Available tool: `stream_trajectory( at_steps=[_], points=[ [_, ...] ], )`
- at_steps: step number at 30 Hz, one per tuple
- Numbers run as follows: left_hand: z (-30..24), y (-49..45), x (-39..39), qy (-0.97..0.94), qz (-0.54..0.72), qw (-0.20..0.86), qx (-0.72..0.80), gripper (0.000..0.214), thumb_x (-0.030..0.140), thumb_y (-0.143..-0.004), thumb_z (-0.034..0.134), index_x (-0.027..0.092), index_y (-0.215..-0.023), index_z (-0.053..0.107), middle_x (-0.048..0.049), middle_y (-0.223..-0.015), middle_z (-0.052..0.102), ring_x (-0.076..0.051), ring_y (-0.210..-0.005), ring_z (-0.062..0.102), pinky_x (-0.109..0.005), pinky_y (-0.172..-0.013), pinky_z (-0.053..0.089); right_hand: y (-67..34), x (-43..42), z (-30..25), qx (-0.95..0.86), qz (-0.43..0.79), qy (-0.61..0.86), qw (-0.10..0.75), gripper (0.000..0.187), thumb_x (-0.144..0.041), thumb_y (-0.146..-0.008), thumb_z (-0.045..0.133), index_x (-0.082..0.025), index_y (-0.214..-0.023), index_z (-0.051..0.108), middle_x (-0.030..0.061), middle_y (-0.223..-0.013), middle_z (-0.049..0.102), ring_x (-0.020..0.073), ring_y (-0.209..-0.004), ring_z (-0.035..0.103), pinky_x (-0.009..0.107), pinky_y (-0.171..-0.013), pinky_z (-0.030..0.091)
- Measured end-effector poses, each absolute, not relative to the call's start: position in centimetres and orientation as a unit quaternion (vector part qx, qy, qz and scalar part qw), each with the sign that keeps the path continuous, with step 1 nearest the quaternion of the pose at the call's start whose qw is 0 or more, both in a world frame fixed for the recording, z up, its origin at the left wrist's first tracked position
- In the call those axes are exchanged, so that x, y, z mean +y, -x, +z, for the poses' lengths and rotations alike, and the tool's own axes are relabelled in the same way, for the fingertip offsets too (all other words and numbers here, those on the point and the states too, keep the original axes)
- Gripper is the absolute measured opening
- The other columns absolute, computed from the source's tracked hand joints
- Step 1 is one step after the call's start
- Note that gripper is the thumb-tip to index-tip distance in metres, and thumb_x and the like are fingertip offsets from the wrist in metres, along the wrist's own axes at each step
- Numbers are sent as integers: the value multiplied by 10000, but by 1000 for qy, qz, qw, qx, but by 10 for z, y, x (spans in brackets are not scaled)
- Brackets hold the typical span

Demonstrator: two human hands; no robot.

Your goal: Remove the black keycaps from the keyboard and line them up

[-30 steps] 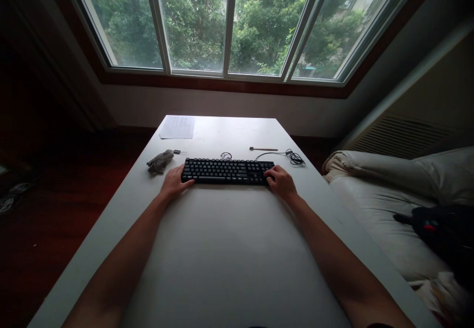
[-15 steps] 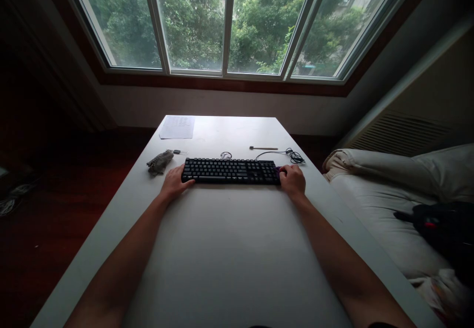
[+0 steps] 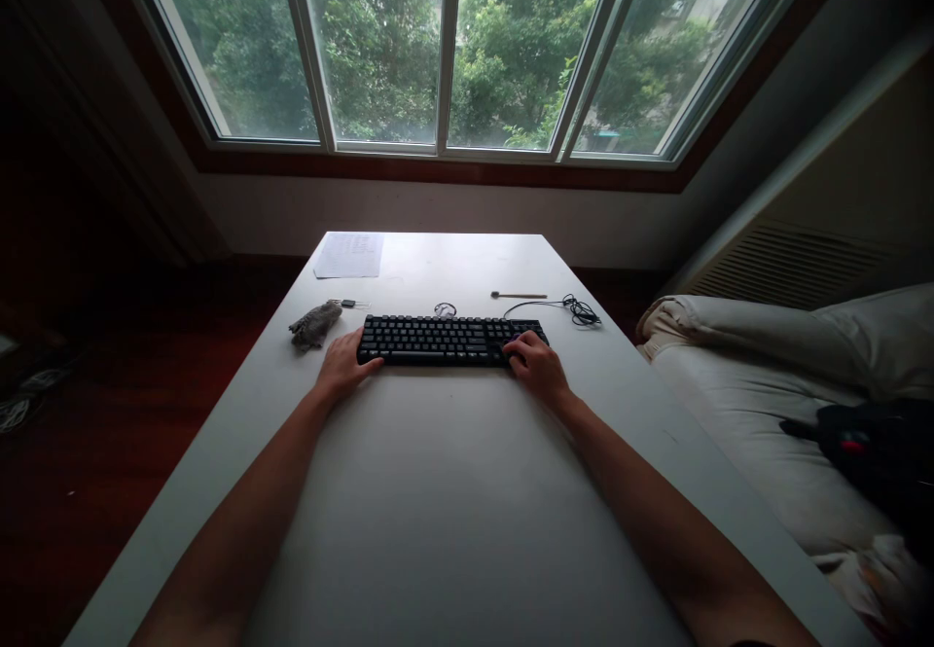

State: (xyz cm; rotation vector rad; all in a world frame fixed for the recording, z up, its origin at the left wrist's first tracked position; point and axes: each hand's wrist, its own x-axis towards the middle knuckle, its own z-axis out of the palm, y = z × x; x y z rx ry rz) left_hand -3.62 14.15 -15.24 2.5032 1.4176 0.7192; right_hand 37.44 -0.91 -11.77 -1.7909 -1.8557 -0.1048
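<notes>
A black keyboard (image 3: 438,341) lies across the white table in front of me. My left hand (image 3: 342,360) grips its left end, with the thumb along the front edge and the other fingers around the side. Over the number pad at the right end, my right hand (image 3: 538,363) has its fingers curled together. A small dark purplish bit shows at those fingertips, too small to name. Beyond the right end, the keyboard's black cable (image 3: 582,311) lies bundled. A grey fuzzy cloth (image 3: 316,325) rests just left of my left hand.
Behind the keyboard lie a thin brush (image 3: 520,295), a small wire loop (image 3: 445,309) and a small dark piece with thin wires (image 3: 350,304). A paper sheet (image 3: 350,255) is at the far left. A pale sofa (image 3: 730,413) with a black bag (image 3: 876,452) stands right of the table (image 3: 452,491).
My right hand has moved left from beside the keyboard's right end to over its number pad, fingers still curled. My left hand and the keyboard stay in place.
</notes>
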Motion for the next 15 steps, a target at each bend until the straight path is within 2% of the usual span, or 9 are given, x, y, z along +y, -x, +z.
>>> stream_trajectory(
  at_steps=[5,9,15],
  points=[
    [-152,37,141,-841,245,90,474,789,592,-823,630,188,-1470,432,-141,-1422,551,-348,-1305,498,-472,-1126,363,-391,-9,-118,-611,-72,732,293,211,-258,-911,500,-210,-938,703,75,-978,598,202,-824,578,321,-741,471],
    [-151,36,140,-841,245,90,474,787,592,-829,625,177,-1470,433,-144,-1423,550,-346,-1303,495,-476,-1127,358,-387,-10,-117,-625,-88,729,265,207,-338,-933,526,-214,-993,682,85,-955,608,224,-848,567,340,-776,455],
    [-149,35,139,-839,241,94,479,776,582,-826,626,196,-1471,434,-130,-1417,559,-347,-1299,499,-479,-1121,364,-371,-8,-117,-668,-91,705,220,194,-255,-950,505,-219,-1051,667,94,-967,625,246,-906,566,369,-855,438]
  ],
)
